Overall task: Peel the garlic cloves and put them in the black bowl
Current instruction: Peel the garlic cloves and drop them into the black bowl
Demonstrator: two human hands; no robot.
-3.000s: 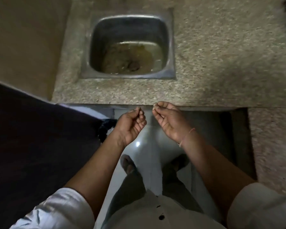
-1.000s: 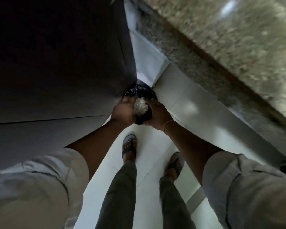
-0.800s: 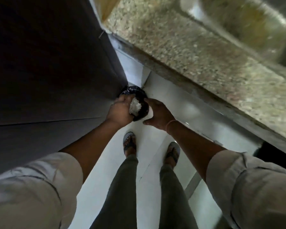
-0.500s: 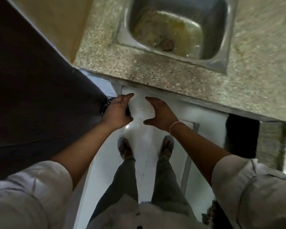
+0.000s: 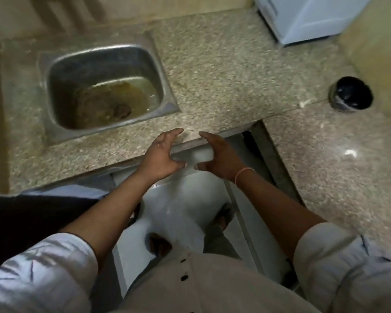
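Up from the floor bag, skins apparently dumped, my left hand [image 5: 161, 158] and right hand [image 5: 219, 155] hover spread and empty at the counter's [image 5: 212, 75] front edge; the black bowl [image 5: 350, 94] sits by its right edge.

Speckled granite tabletop [image 5: 224, 71], L-shaped; steel sink [image 5: 63, 86] sunk in at left, white box [image 5: 307, 16] at back, black bowl [image 5: 350, 93] far right, pale scrap [image 5: 305, 102] near it.
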